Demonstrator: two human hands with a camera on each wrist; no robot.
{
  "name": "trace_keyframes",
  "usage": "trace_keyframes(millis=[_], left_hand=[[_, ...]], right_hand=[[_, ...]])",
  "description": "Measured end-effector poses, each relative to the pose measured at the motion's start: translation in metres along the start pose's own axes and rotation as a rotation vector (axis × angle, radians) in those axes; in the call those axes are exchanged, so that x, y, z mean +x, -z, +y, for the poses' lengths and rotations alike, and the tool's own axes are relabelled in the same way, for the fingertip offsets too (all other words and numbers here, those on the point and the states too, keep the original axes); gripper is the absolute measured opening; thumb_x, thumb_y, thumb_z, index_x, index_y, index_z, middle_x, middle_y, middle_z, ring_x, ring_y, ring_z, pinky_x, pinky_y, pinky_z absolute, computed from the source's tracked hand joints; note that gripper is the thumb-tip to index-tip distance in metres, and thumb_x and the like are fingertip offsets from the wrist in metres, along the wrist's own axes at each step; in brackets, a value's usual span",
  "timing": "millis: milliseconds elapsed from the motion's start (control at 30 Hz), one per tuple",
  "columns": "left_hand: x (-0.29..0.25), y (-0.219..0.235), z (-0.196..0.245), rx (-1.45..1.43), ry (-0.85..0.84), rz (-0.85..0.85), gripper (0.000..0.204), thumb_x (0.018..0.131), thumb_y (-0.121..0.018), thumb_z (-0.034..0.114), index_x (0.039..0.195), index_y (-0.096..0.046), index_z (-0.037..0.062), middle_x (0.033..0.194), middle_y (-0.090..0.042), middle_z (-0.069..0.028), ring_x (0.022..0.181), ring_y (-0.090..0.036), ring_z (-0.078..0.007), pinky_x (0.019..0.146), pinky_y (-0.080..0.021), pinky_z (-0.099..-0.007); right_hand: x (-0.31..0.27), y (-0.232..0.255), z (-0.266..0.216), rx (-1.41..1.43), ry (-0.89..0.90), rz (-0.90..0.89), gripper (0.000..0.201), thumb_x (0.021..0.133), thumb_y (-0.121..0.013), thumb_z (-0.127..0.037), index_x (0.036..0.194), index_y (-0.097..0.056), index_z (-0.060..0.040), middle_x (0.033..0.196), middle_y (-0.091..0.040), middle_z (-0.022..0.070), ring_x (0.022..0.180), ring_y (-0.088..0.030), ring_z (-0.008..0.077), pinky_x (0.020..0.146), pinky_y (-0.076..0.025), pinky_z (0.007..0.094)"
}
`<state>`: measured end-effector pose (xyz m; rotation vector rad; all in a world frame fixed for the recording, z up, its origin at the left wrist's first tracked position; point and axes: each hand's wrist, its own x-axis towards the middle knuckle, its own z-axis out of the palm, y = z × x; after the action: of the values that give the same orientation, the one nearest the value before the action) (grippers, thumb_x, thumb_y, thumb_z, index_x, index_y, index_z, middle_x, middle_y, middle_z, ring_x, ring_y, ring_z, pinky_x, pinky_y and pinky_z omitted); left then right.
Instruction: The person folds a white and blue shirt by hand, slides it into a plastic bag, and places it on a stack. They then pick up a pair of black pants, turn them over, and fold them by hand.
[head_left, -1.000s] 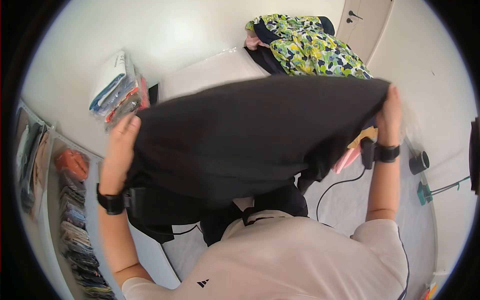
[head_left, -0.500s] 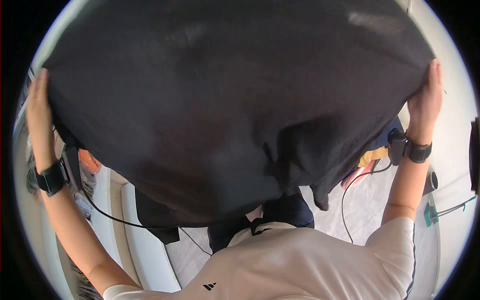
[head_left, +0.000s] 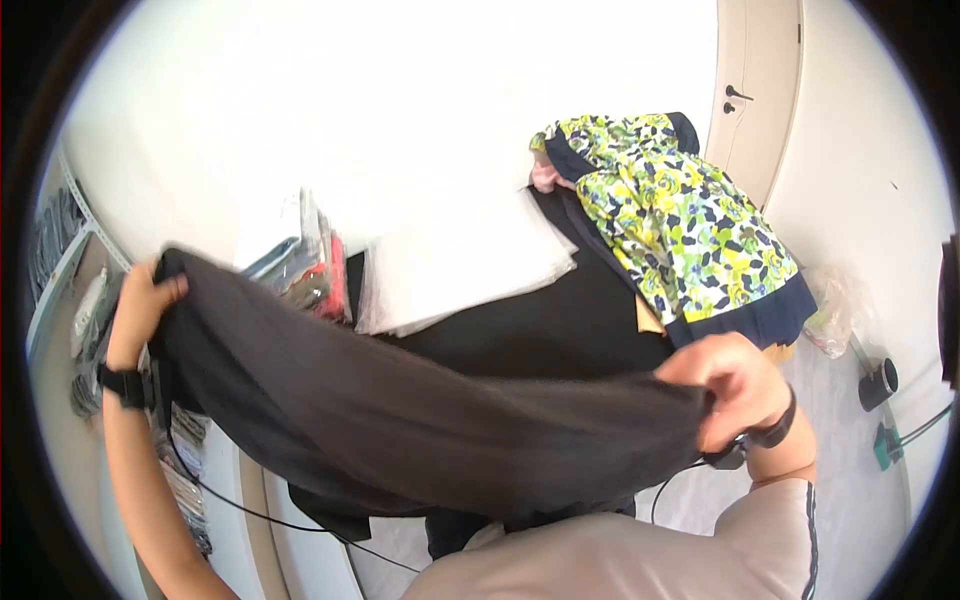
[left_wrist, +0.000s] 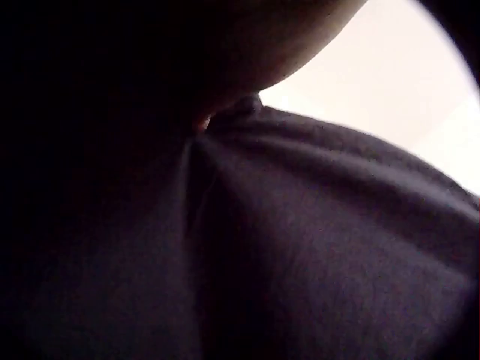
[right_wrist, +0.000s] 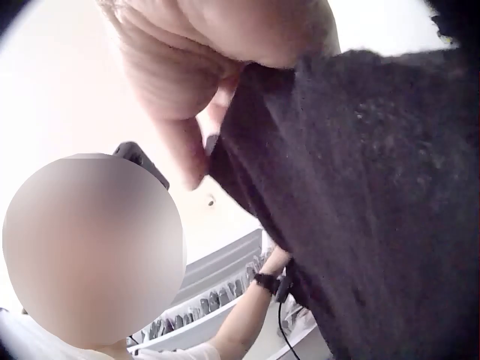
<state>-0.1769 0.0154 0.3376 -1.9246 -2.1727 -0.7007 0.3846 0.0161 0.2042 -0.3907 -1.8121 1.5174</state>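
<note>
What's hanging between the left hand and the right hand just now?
In the head view, only the dark grey fabric garment spans the stretch, sagging in a band from the left hand to the right hand, each gripping one end.

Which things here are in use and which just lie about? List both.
In use: black garment, stretched between left hand and right hand, each gripping an end.

Lying about: floral dress, white sheets, packed clothes, door.

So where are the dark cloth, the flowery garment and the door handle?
dark cloth (head_left: 430, 430), head view, middle of the stretched fabric.
flowery garment (head_left: 680, 230), head view, its green-and-yellow printed middle.
door handle (head_left: 738, 93), head view, the lever.
</note>
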Motion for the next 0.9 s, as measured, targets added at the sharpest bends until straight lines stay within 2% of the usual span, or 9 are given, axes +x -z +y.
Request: trace_keyframes(millis=[67, 133, 200, 333, 400, 500, 600, 733, 900], left_hand=[[0.054, 0.005, 0.006, 0.232, -0.149, 0.530, 0.026, 0.083, -0.059, 0.018, 0.100, -0.060, -0.0023, 0.092, -0.065, -0.0189, 0.088, -0.062, -0.0310, 0.076, -0.045, -0.0371], [0.101, 0.008, 0.055, 0.332, -0.202, 0.796, 0.028, 0.088, -0.053, 0.022, 0.106, -0.057, 0.0012, 0.100, -0.062, -0.0215, 0.093, -0.059, -0.0382, 0.077, -0.046, -0.0405], [0.138, -0.019, 0.118, 0.417, -0.214, 1.039, 0.024, 0.090, -0.047, 0.022, 0.104, -0.055, 0.0037, 0.098, -0.062, -0.0191, 0.093, -0.058, -0.0386, 0.077, -0.045, -0.0431], [0.209, -0.102, 0.199, 0.413, -0.001, 0.964, 0.019, 0.090, -0.045, 0.021, 0.097, -0.057, 0.0087, 0.095, -0.063, -0.0130, 0.090, -0.061, -0.0312, 0.074, -0.046, -0.0461], [0.237, -0.155, 0.223, 0.390, 0.064, 0.867, 0.019, 0.090, -0.046, 0.023, 0.096, -0.059, 0.0106, 0.095, -0.064, -0.0100, 0.090, -0.062, -0.0280, 0.074, -0.046, -0.0450], [0.257, -0.244, 0.248, 0.297, 0.044, 0.791, 0.014, 0.088, -0.052, 0.021, 0.094, -0.060, 0.0106, 0.093, -0.064, -0.0087, 0.091, -0.061, -0.0278, 0.076, -0.045, -0.0444], [0.251, -0.333, 0.251, 0.189, -0.017, 0.563, 0.016, 0.084, -0.059, 0.021, 0.095, -0.060, 0.0098, 0.093, -0.064, -0.0089, 0.093, -0.060, -0.0286, 0.077, -0.044, -0.0444], [0.226, -0.401, 0.240, 0.128, -0.180, -0.129, 0.048, 0.072, -0.072, 0.023, 0.116, -0.056, 0.0091, 0.110, -0.062, -0.0139, 0.104, -0.058, -0.0298, 0.088, -0.044, -0.0427], [0.217, -0.397, 0.209, 0.095, -0.165, -0.719, 0.066, 0.069, -0.075, 0.028, 0.126, -0.049, 0.0078, 0.123, -0.055, -0.0175, 0.117, -0.050, -0.0307, 0.097, -0.040, -0.0399]], right_hand=[[0.004, 0.002, 0.003, -0.175, 0.200, 0.341, 0.021, 0.069, -0.069, 0.011, 0.069, -0.055, -0.0037, 0.073, -0.056, 0.0073, 0.071, -0.055, 0.0190, 0.070, -0.046, 0.0289], [0.005, 0.043, 0.009, -0.191, 0.638, 0.378, 0.017, 0.066, -0.056, 0.011, 0.064, -0.052, -0.0052, 0.079, -0.060, 0.0095, 0.072, -0.056, 0.0197, 0.069, -0.047, 0.0306], [0.014, 0.049, 0.000, -0.515, 1.040, 0.948, 0.015, 0.067, -0.058, 0.004, 0.061, -0.050, -0.0064, 0.081, -0.065, 0.0143, 0.067, -0.058, 0.0218, 0.063, -0.047, 0.0325], [-0.019, 0.078, -0.010, -1.138, 1.007, 0.681, 0.018, 0.065, -0.061, -0.001, 0.055, -0.049, -0.0100, 0.085, -0.069, 0.0130, 0.058, -0.056, 0.0224, 0.055, -0.045, 0.0312], [-0.030, 0.094, -0.006, -1.214, 0.845, 0.418, 0.017, 0.063, -0.059, 0.001, 0.055, -0.050, -0.0103, 0.089, -0.070, 0.0116, 0.051, -0.051, 0.0176, 0.048, -0.041, 0.0290], [-0.034, 0.118, 0.028, -1.236, 0.644, 0.401, 0.013, 0.059, -0.058, 0.003, 0.057, -0.051, -0.0087, 0.094, -0.070, 0.0118, 0.044, -0.044, 0.0160, 0.042, -0.035, 0.0275], [-0.043, 0.137, 0.071, -1.294, 0.310, 0.472, 0.012, 0.062, -0.054, 0.007, 0.062, -0.052, -0.0054, 0.099, -0.068, 0.0129, 0.066, -0.064, 0.0251, 0.053, -0.049, 0.0318], [-0.060, 0.163, 0.103, -1.382, -0.334, 0.477, 0.012, 0.067, -0.052, 0.004, 0.071, -0.058, -0.0055, 0.081, -0.064, 0.0132, 0.074, -0.062, 0.0330, 0.063, -0.050, 0.0372], [-0.008, 0.175, 0.082, -1.368, -0.368, 0.553, 0.009, 0.076, -0.056, -0.007, 0.083, -0.060, -0.0039, 0.075, -0.061, 0.0168, 0.077, -0.060, 0.0356, 0.068, -0.048, 0.0424]])
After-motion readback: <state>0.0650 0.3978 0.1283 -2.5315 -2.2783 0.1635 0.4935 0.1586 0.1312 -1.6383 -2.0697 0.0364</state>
